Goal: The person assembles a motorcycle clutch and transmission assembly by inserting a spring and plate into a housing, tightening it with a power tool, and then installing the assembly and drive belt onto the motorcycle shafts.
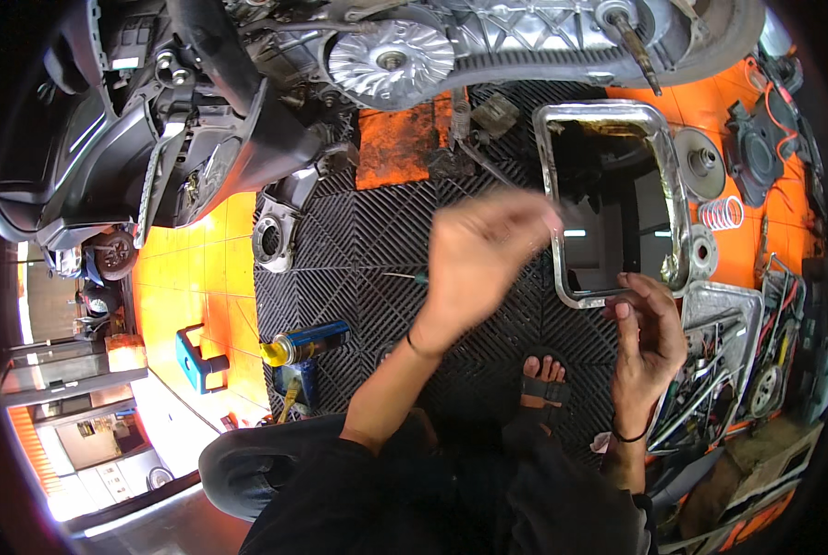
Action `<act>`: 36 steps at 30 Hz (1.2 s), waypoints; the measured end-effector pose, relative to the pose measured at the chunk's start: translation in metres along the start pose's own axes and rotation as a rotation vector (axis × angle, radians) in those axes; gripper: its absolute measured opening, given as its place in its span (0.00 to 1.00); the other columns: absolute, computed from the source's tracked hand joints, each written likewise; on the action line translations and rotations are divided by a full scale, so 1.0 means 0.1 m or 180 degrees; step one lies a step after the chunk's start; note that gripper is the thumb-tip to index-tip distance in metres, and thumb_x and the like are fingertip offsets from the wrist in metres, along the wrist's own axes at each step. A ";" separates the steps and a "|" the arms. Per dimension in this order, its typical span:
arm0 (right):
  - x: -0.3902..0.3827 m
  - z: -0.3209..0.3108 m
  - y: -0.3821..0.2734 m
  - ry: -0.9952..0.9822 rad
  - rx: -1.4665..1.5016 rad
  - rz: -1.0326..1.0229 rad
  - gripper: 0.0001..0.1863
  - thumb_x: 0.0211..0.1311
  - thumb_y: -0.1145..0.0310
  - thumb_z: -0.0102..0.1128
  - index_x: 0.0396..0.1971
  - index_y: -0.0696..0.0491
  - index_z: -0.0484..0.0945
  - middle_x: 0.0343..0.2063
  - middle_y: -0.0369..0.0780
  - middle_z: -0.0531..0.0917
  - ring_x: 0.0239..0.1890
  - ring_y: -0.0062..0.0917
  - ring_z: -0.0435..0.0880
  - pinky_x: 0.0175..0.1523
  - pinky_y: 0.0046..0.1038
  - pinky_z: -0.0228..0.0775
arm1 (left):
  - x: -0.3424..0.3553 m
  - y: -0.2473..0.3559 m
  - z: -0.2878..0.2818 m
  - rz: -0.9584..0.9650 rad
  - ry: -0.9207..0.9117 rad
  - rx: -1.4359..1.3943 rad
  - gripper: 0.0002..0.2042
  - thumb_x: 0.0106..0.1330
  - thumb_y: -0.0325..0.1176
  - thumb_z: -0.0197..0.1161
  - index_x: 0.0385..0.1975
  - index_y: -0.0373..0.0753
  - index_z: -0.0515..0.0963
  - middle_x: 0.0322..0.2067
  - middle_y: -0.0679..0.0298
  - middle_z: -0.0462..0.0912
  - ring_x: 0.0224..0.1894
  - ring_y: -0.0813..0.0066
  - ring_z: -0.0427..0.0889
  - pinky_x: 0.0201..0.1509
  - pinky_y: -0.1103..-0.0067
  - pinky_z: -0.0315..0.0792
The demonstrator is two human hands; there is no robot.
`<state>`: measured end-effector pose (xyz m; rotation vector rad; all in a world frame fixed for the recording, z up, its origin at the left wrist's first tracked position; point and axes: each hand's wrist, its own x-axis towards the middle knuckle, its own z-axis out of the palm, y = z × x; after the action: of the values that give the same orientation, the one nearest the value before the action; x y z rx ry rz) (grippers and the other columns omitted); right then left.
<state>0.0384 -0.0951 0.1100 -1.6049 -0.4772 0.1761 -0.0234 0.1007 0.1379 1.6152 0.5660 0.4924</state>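
A rectangular metal tray [545, 185] with dark, mirror-like liquid in it lies on the black ribbed mat at the right. My left hand [483, 245] is raised beside the tray's left rim, its fingers smeared by motion, so whether they hold anything is hidden. By the tray's near right corner is my right hand [652, 338], its fingers curled toward the thumb. Something small and dark seems to sit at those fingertips, too small to name. Above both hands stretches a scooter engine's open transmission case [543, 37] with a finned pulley [391, 60].
Right of the tray lie a round pulley disc [700, 162], a coil spring [721, 214], a black cover [756, 153] and a tool tray [723, 301]. At left are a spray can [312, 342], a blue stool [196, 359], a metal housing [275, 236] and a screwdriver [420, 277].
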 end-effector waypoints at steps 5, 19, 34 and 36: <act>-0.11 0.09 0.41 -0.0311 -0.0538 0.0121 0.14 0.59 0.84 0.62 0.46 0.61 0.79 0.42 0.42 0.82 0.34 0.19 0.82 0.38 0.21 0.74 | 0.86 -0.31 -0.73 0.0847 0.1818 -0.0865 0.08 0.67 0.25 0.64 0.40 0.25 0.80 0.34 0.57 0.86 0.38 0.73 0.85 0.47 0.78 0.80; -0.77 -0.24 0.83 -0.0505 -0.0865 0.0747 0.10 0.59 0.81 0.63 0.41 0.61 0.81 0.33 0.43 0.84 0.29 0.24 0.84 0.36 0.26 0.75 | 1.30 -0.48 -0.95 0.1186 0.1906 -0.0774 0.09 0.64 0.21 0.66 0.40 0.22 0.80 0.34 0.54 0.85 0.34 0.68 0.87 0.43 0.77 0.83; -0.84 -0.21 0.76 -0.0602 -0.0722 0.0706 0.10 0.61 0.77 0.63 0.42 0.62 0.81 0.33 0.45 0.85 0.33 0.29 0.88 0.37 0.28 0.79 | 1.37 -0.48 -1.09 0.0664 0.1594 -0.1317 0.12 0.65 0.25 0.66 0.43 0.23 0.75 0.40 0.48 0.83 0.43 0.56 0.87 0.53 0.68 0.83; -0.85 -0.35 0.79 -0.0504 -0.0785 0.0828 0.11 0.61 0.77 0.63 0.43 0.62 0.81 0.33 0.45 0.85 0.33 0.29 0.88 0.37 0.28 0.79 | 1.40 -0.50 -0.96 0.0256 0.1355 -0.1412 0.16 0.69 0.32 0.63 0.48 0.25 0.74 0.46 0.47 0.82 0.50 0.52 0.84 0.60 0.65 0.78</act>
<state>-0.0089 -0.1634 0.0216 -1.9025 -0.4219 0.4581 0.0236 0.2669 0.0987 1.1144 0.6527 0.9632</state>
